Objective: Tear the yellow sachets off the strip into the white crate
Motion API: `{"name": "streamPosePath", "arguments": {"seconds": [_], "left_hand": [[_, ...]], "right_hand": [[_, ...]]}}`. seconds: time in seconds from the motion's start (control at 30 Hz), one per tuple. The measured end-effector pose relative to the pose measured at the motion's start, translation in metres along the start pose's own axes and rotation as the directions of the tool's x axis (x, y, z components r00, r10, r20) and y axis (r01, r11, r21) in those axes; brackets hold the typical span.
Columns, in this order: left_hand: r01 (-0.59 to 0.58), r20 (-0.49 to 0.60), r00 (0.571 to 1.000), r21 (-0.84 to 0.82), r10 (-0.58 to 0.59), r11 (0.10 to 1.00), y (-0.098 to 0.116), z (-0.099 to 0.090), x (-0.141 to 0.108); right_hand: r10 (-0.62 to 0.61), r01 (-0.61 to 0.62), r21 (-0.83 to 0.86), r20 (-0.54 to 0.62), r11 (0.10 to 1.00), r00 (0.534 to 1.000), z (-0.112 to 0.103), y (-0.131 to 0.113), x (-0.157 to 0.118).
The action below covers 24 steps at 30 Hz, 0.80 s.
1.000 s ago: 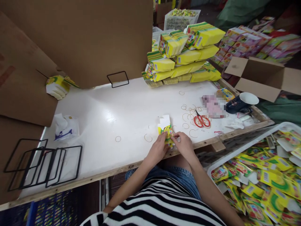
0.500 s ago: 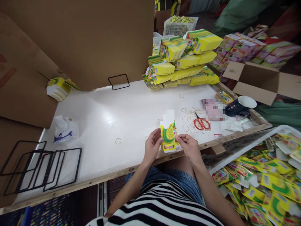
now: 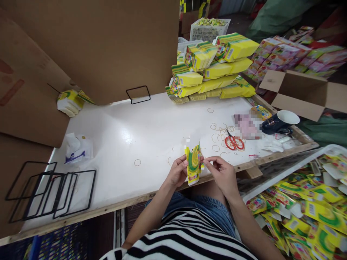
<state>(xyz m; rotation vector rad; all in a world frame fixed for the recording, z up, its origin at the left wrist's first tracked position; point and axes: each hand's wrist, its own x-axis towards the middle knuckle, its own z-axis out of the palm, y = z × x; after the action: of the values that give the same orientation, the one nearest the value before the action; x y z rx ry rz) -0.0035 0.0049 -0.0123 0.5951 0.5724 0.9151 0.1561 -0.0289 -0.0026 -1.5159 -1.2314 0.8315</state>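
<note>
In the head view, my left hand (image 3: 178, 170) is closed on the left side of a yellow and green printed carton (image 3: 193, 164) with white flaps, held above the table's front edge. The carton is tilted; whether it is one piece or a thin stack I cannot tell. My right hand (image 3: 221, 173) is pinched at the carton's right edge, where a thin tan line, like a rubber band (image 3: 202, 157), runs to the fingertips. Loose rubber bands (image 3: 215, 138) and red-handled scissors (image 3: 234, 141) lie right of the carton.
Stacked yellow cartons (image 3: 214, 70) stand at the table's back right. A dark mug (image 3: 279, 122) lies near the right edge, beside an open cardboard box (image 3: 302, 92). A bin (image 3: 336, 148) of loose cartons is at lower right. Black wire frames (image 3: 51, 193) and a tissue pack (image 3: 78, 150) are left.
The carton has turned, its printed face now narrower and more tilted. My right fingertips have shifted slightly away from its edge, with a thin line between. The view has moved slightly.
</note>
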Motion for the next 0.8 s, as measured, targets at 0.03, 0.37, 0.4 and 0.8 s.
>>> {"name": "streamPosePath", "arguments": {"seconds": [0.03,0.37,0.4,0.8], "left_hand": [[0.007,0.007,1.000,-0.010,-0.007,1.000,0.000,0.000,-0.001],[0.031,-0.057,0.998,-0.003,-0.031,1.000,0.000,0.001,-0.005],[0.009,-0.074,0.997,0.025,-0.007,1.000,-0.001,0.001,-0.005],[-0.114,-0.122,0.971,0.522,0.206,0.846,-0.004,0.001,-0.004]], "right_hand": [[-0.081,0.079,-0.049,-0.027,0.996,0.996,-0.002,-0.005,0.002],[-0.275,0.276,-0.019,0.031,0.961,0.961,0.000,-0.020,0.020],[-0.217,0.218,-0.019,0.019,0.976,0.976,0.002,-0.016,0.018],[0.065,-0.063,0.063,-0.022,0.996,0.998,0.010,0.000,0.007]]}}
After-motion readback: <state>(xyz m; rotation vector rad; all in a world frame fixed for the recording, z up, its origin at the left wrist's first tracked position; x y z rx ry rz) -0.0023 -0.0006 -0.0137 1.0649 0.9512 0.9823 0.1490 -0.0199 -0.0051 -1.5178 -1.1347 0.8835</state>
